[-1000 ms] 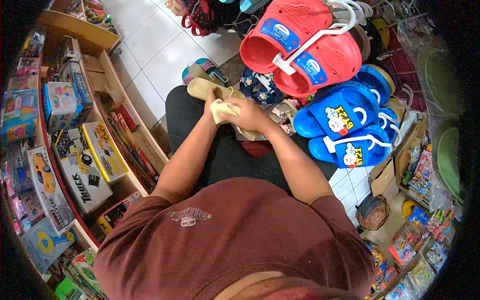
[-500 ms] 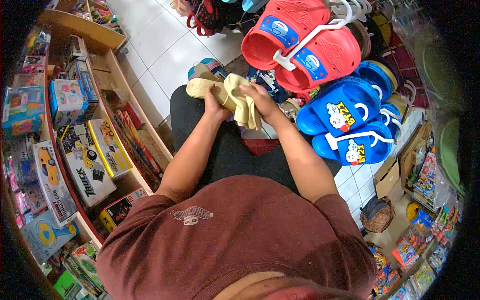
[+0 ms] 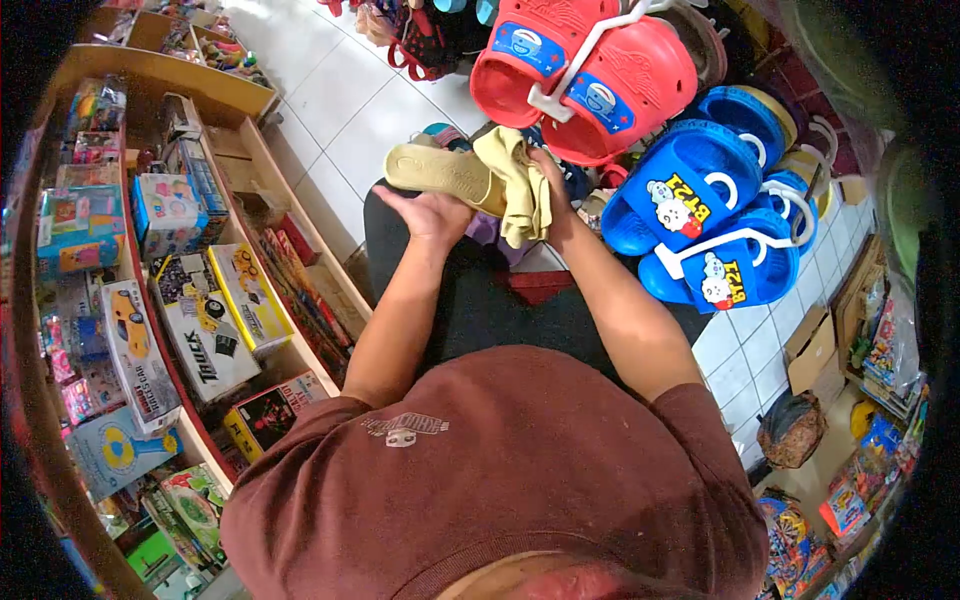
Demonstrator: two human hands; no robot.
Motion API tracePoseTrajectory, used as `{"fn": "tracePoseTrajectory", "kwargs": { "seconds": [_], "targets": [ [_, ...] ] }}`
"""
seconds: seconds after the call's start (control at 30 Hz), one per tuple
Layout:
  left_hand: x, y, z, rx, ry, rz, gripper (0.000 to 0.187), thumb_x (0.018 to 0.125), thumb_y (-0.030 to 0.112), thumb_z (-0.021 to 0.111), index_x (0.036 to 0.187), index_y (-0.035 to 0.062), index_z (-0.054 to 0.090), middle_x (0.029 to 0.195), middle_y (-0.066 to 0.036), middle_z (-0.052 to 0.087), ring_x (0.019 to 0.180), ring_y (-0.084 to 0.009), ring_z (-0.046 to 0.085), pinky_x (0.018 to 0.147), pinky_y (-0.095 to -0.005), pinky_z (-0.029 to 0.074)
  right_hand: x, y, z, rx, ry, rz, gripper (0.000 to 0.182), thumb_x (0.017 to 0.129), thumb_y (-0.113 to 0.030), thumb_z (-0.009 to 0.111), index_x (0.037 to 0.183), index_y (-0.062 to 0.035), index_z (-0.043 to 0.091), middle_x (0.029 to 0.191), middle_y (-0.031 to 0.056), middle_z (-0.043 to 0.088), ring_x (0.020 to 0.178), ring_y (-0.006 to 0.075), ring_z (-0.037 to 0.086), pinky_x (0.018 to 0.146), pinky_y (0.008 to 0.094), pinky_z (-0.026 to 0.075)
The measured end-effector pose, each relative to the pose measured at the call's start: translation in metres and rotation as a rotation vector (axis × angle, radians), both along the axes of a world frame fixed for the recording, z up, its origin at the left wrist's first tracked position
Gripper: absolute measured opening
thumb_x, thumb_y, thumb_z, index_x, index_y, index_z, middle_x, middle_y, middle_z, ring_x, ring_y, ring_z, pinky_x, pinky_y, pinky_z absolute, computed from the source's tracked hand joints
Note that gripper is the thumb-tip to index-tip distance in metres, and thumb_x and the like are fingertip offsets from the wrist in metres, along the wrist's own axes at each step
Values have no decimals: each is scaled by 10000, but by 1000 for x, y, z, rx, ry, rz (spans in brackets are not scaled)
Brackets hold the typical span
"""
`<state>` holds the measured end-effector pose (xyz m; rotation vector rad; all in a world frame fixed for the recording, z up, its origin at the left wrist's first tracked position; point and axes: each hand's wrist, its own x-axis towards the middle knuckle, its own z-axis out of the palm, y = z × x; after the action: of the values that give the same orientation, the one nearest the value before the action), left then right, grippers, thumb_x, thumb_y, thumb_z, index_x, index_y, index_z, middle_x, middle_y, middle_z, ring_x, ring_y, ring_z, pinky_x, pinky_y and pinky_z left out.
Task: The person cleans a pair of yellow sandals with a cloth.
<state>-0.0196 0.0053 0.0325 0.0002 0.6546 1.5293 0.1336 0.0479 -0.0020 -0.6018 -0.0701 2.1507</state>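
A pale yellow slide sandal (image 3: pixel 435 172) lies across above my lap, its footbed facing up. My left hand (image 3: pixel 432 212) is palm up at the sandal's near edge, with the thumb stretched out to the left; some fingers are hidden under the sandal. A crumpled yellow cloth (image 3: pixel 520 190) is bunched over the sandal's right end. Closed on this cloth from the right is my right hand (image 3: pixel 552 185), its fingertips partly covered by the folds. Part of a purple item (image 3: pixel 485 232) shows below the cloth.
Red clogs (image 3: pixel 590 85) and blue slides (image 3: pixel 690 215) hang on white hooks close to my right hand. To the left, a wooden shelf (image 3: pixel 285 230) holds boxed toys, including a truck box (image 3: pixel 205 325). An open cardboard box (image 3: pixel 815 350) is on the right.
My left hand has loosened from its grip round the sandal and turned palm up, thumb out. More of the sandal's footbed shows. The cloth stays in my right hand; the view has shifted slightly.
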Motion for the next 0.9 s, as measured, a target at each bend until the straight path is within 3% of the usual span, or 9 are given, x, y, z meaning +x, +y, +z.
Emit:
{"fn": "tracePoseTrajectory", "kwargs": {
  "seconds": [0.07,0.13,0.2,0.27,0.33,0.4,0.63,0.87,0.9],
  "targets": [
    [-15,-2,-10,-3,56,59,1182,645,986,154,1383,104,428,1293,-122,526,1224,-351,483,1118,-524,271,8,-5,30,-5,58,74,433,964,-422,433,1134,-56,591,829,99,646,646,197,633,569,299,543],
    [-49,-10,-35,75,-213,-124,1114,682,961,218,1356,106,457,1289,-149,532,1209,-364,499,1067,-568,332,11,-9,30,-13,80,101,448,956,-448,446,1085,-46,595,701,87,610,501,181,589,441,270,508],
    [-66,-15,-40,146,-358,-336,1065,713,937,266,1305,80,493,1265,-166,553,1177,-372,534,1021,-583,388,19,-6,1,56,89,206,450,950,-446,448,1077,-42,598,722,94,624,516,187,599,449,272,513],
    [-61,-9,-19,-64,-116,-509,877,820,815,386,1206,36,503,1264,-191,582,1074,-373,621,932,-562,478,22,-15,46,55,45,208,449,936,-432,458,1128,-52,601,831,106,664,617,193,638,536,303,546],
    [-46,-12,-2,-268,91,-671,790,882,734,404,1249,41,506,1305,-191,561,1115,-358,603,978,-535,457,23,-23,60,71,30,239,462,930,-424,460,1177,-56,592,938,115,683,730,199,670,626,318,569],
    [-45,-20,-15,-165,20,-908,712,925,596,482,1361,33,464,1324,-167,557,1162,-316,578,1020,-442,443,24,-23,42,189,24,398,502,918,-376,499,1304,-56,531,1170,129,638,996,203,647,851,325,537],
    [-40,-27,-13,-197,-82,-665,544,989,495,415,1344,93,505,1283,-131,594,1127,-296,602,984,-475,469,11,-22,20,664,-526,133,353,867,-286,650,1110,-32,613,973,51,639,968,140,590,875,292,458],
    [-25,-25,-7,-203,-63,-291,599,944,495,363,1352,75,486,1325,-160,555,1212,-339,532,1058,-517,382,10,-14,5,763,-895,81,366,861,-306,681,1062,-3,632,929,100,647,867,148,587,818,315,463],
    [-18,-28,-9,-217,-26,-279,592,942,485,361,1349,73,487,1317,-159,559,1211,-339,532,1059,-517,380,9,-15,9,811,-1018,99,367,859,-300,683,1067,0,640,992,139,666,925,214,628,846,346,472]
  ]
}}
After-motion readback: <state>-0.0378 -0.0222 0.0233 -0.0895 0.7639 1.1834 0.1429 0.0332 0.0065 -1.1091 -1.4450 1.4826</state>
